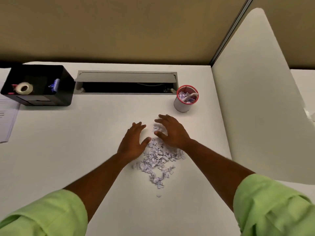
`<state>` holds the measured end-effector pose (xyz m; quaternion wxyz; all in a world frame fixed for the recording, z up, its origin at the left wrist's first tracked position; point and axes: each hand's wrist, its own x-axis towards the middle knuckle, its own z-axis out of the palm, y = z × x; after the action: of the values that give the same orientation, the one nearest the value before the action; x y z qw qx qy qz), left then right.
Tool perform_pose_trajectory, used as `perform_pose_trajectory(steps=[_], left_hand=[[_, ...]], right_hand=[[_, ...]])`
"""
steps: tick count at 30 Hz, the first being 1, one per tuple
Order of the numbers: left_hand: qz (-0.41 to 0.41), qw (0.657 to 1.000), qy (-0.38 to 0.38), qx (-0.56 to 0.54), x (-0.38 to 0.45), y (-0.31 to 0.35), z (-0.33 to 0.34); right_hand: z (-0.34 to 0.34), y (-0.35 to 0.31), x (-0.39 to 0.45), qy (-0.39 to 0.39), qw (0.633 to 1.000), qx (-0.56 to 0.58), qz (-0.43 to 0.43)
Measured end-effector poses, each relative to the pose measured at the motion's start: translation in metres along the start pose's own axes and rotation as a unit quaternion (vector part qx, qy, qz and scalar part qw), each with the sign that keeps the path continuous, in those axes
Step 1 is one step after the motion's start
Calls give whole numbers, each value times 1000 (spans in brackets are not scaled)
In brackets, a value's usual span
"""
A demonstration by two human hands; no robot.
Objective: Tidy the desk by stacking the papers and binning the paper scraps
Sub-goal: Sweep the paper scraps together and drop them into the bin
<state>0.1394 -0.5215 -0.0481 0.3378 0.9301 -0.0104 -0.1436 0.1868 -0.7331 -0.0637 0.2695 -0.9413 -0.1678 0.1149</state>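
The desk [85,142] is surfaced in a smooth, matt white laminate. The paper scraps [158,159] are seen as thin, crumpled paper — white with a lilac tinge, matt throughout. The bin [185,99] is formed of a matt white wall with a red rim; more paper scraps are held inside. The organiser [39,84] is made of black plastic with a slight gloss. A tape roll [23,88] inside it is finished in pale, faintly shiny material. The cable hatch [126,78] is presented in grey, satin-finished metal or plastic — which cannot be told. The sleeves [272,206] are of soft, matt green cloth, creased. The papers [6,116] at the left edge are flat, matt sheets.
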Motion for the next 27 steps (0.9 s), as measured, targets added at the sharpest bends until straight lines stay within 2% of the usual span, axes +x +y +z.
perform_pose_trajectory(steps=[4, 10, 12, 13, 15, 16, 18, 19, 27], left_hand=[[47, 998, -38, 1, -34, -29, 16], [109, 990, -82, 29, -64, -40, 30], [119, 990, -78, 16, -70, -43, 26], [119, 990, -69, 16, -72, -45, 23], [104, 993, -47, 27, -76, -51, 18], [95, 994, -41, 39, -78, -54, 17], [88, 993, -45, 68, -81, -57, 19], [89, 992, -51, 79, -81, -56, 21], [176, 967, -168, 81, -61, -29, 30]], right_hand=[[19, -7, -14, -65, 993, -78, -54], [31, -20, -71, -47, 997, 7, -57], [21, -24, -86, 6, 998, 44, -37], [18, -23, -91, 57, 997, 58, -17], [19, -12, -100, 153, 985, 66, 49], [22, -5, -105, 174, 979, 60, 92], [36, 2, -117, 158, 973, 42, 160], [45, 1, -121, 141, 975, 36, 168], [68, -47, -113, 75, 986, 124, 77]])
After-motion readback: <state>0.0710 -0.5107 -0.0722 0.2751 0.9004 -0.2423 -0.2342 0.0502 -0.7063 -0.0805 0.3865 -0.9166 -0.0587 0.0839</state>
